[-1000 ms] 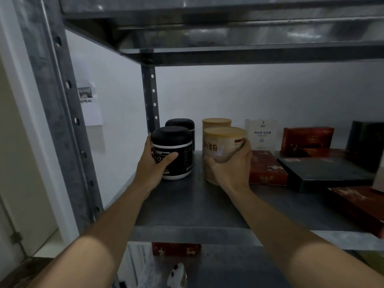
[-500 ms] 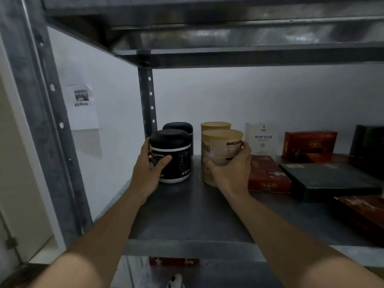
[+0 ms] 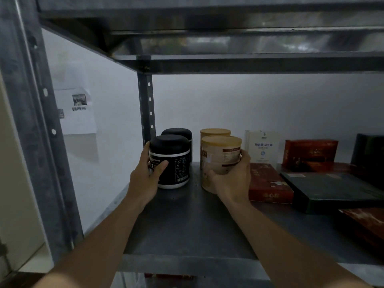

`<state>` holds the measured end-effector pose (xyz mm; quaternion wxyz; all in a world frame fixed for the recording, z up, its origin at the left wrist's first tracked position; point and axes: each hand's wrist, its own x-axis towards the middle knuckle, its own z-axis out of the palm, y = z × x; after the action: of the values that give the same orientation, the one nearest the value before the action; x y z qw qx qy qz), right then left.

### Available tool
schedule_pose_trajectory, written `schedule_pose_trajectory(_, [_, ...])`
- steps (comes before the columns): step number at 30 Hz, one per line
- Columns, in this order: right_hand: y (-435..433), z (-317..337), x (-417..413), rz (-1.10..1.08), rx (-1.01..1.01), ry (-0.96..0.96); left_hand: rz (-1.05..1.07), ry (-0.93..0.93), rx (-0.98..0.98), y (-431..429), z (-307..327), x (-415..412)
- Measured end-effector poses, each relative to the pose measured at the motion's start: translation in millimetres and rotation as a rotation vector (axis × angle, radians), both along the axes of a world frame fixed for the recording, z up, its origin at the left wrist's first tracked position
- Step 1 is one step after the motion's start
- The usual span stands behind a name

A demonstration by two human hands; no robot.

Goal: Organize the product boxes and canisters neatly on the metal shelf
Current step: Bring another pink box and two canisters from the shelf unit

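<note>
On the metal shelf (image 3: 187, 229), my left hand (image 3: 145, 179) wraps around a black canister (image 3: 172, 161) with a white band, standing upright at the left. My right hand (image 3: 232, 179) grips a tan canister (image 3: 220, 156) with a beige lid, also upright on the shelf. Directly behind each stands a matching one: a second black canister (image 3: 178, 133) and a second tan canister (image 3: 215, 132). To the right lie a red box (image 3: 268, 186), a flat dark box (image 3: 332, 190), and an upright white box (image 3: 261, 147).
A red box (image 3: 309, 152) leans at the back right beside a black box (image 3: 369, 150). Another red box (image 3: 365, 223) lies at the front right. A perforated upright post (image 3: 146, 104) stands behind the black canisters. The upper shelf (image 3: 228, 63) hangs low overhead.
The tan canister was tilted in my right hand; it now stands upright. The black canister stayed in place under my left hand. My view shifted slightly.
</note>
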<state>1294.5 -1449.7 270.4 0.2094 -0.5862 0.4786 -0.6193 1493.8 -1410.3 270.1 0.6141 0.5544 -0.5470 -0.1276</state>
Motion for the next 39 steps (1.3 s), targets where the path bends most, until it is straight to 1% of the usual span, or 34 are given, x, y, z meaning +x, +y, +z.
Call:
schedule_pose_trajectory(5, [-1.3,-1.1,-0.2,0.000,0.008,0.004,-0.027,-0.013,-0.044,-0.5,4.2,-5.9])
schedule_pose_trajectory(10, [-1.6,0.4,-0.6,0.001,0.016,-0.009,-0.012,-0.043,-0.056,-3.4,2.3,-3.7])
schedule_pose_trajectory(25, [-5.8,-2.5,0.3,-0.003,-0.004,-0.009,-0.044,-0.053,-0.045,-3.8,1.3,-4.0])
schedule_pose_trajectory(39, [-7.6,-4.9,-0.9,0.025,-0.017,-0.005,-0.028,-0.051,-0.016,-1.5,2.9,-4.1])
